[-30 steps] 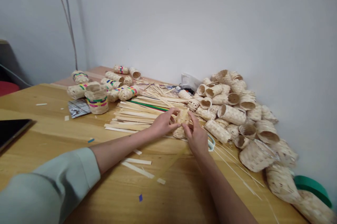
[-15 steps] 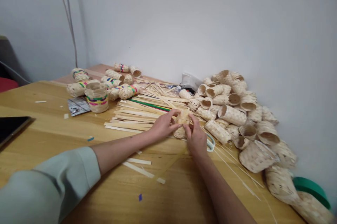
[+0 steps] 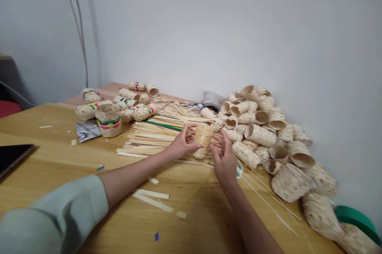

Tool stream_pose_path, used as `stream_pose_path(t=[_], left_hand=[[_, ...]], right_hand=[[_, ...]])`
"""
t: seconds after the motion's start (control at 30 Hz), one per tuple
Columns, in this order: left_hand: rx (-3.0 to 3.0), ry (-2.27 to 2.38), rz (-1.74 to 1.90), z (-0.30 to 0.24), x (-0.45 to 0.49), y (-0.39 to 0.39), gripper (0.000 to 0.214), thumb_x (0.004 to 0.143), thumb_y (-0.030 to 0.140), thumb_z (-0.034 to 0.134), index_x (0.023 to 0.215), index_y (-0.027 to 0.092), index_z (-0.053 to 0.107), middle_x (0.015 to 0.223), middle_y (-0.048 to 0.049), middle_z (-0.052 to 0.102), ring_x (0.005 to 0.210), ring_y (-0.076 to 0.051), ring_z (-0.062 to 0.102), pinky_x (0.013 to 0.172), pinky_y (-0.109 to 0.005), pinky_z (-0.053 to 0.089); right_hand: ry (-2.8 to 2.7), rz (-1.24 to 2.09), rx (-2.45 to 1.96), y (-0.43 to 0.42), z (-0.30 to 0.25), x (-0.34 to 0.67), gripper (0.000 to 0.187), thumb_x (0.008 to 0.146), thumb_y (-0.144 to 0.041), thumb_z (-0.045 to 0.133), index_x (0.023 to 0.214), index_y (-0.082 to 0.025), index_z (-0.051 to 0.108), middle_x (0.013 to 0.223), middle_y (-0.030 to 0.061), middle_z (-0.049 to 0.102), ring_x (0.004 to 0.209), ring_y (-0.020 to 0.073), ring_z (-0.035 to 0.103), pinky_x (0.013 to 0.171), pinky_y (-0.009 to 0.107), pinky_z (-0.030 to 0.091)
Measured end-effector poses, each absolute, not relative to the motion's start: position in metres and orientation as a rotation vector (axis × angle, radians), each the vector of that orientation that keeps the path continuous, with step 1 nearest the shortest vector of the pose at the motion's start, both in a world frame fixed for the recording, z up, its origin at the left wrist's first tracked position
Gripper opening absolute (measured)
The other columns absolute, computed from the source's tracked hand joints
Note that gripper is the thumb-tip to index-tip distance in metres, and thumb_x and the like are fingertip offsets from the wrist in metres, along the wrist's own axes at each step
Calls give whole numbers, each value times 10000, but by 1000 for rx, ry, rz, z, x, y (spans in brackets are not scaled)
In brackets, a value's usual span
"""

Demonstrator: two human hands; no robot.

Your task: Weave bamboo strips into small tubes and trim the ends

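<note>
Honey-toned wood tops the table (image 3: 125, 232), where a heap of baskets (image 3: 259, 134) crowds the right, beside loose strips (image 3: 149, 139). The right hand (image 3: 225, 156), pinching moments ago, has loosened, fingers apart (contact is hard to tell); the left hand (image 3: 182, 142) grips one basket (image 3: 204, 138) at the strips' right end, seemingly steadying it alone.

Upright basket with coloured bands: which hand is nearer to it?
Left. The left hand is right of the banded basket; the right hand is farther off, past the held basket.
</note>
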State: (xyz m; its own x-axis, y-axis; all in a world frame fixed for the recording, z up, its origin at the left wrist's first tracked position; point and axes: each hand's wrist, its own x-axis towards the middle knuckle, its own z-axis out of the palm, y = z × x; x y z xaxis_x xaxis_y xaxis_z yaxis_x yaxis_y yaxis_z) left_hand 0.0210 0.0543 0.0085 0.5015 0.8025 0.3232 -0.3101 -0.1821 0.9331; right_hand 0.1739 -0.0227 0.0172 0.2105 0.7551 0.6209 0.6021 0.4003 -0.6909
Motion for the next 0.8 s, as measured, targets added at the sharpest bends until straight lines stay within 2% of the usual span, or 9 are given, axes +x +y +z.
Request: stream_pose_path(t=[0.13,0.27,0.37,0.43,0.5,0.63,0.7,0.8], left_hand=[[1231,270,963,13,16,57,753,594,293,828,1180,246,359,1167,-97,616,959,-203,636,837,-336,469],[1221,220,905,13,14,55,712,621,279,818,1186,238,388,1179,-106,610,1029,-228,615,880,-364,454],[1336,237,933,11,14,57,672,616,290,816,1176,220,452,1199,-114,590,1112,-238,558,879,-342,455],[1453,335,1012,10,13,60,660,595,292,822,1162,207,496,1193,-111,575,1093,-223,544,826,-304,468],[1544,485,1138,12,12,62,621,612,309,803,1155,198,524,1116,-87,584,968,-181,563,743,-268,471],[1764,698,1370,25,8,57,326,759,320,674,1044,176,610,820,-9,590,705,-112,524,655,-238,426],[1950,716,1415,32,8,51,188,809,293,622,950,172,654,772,-12,599,684,-115,513,651,-242,416],[2143,685,1449,40,9,44,142,821,278,615,889,179,691,808,-40,626,756,-143,541,680,-256,432]], right_hand=[[-1313,339,-1242,-20,21,176,718,787,-365,636,1418,-201,337,1172,145,599,943,215,640,706,333,567],[-1287,627,-1166,-16,19,176,812,751,-407,666,1436,-185,291,1265,168,569,1085,256,601,794,369,550],[-1324,767,-1141,-15,16,176,823,743,-436,668,1431,-179,294,1229,144,613,1078,257,612,825,374,539],[-1321,709,-1194,-15,15,176,822,723,-439,685,1417,-183,325,1200,127,634,1051,252,624,828,370,535],[-1295,551,-1314,-16,16,177,833,697,-445,705,1405,-183,351,1156,120,652,1005,251,636,818,375,530],[-1346,265,-1562,-18,17,176,857,670,-500,712,1399,-209,368,1087,94,663,888,247,641,791,397,506],[-1411,183,-1648,-20,17,174,882,667,-522,706,1414,-213,351,1090,96,652,871,252,630,774,398,493],[-1487,91,-1723,-21,15,170,918,677,-538,686,1439,-183,319,1088,110,632,885,259,609,768,389,480]])
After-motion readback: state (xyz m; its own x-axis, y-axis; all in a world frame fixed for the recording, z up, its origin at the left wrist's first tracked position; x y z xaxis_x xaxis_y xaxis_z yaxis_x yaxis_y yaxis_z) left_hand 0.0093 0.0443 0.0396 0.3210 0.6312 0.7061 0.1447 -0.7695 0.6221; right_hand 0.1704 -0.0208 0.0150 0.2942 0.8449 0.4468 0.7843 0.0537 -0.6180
